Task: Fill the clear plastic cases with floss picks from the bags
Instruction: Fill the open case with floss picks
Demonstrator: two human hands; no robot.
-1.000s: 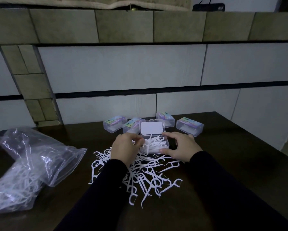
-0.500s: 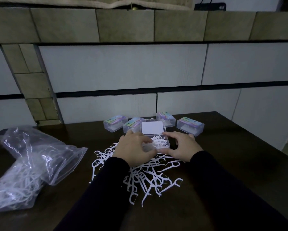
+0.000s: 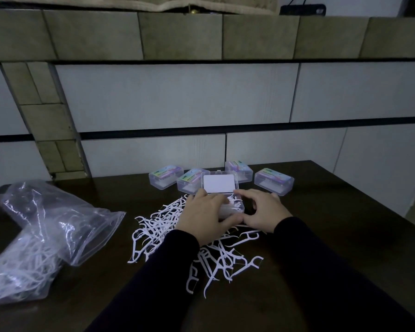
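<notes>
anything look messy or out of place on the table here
Yes: a heap of loose floss picks lies spilled across the dark table, not in any case. A few picks poke over the rim of the open case under both hands. The four closed cases behind sit at uneven angles. The bag lies slumped on its side.

head camera looks forward and down, close over a dark table (image 3: 333, 224).

Closed cases (image 3: 166, 176) four; open case (image 3: 219, 188) one; bags (image 3: 41, 236) two
</notes>
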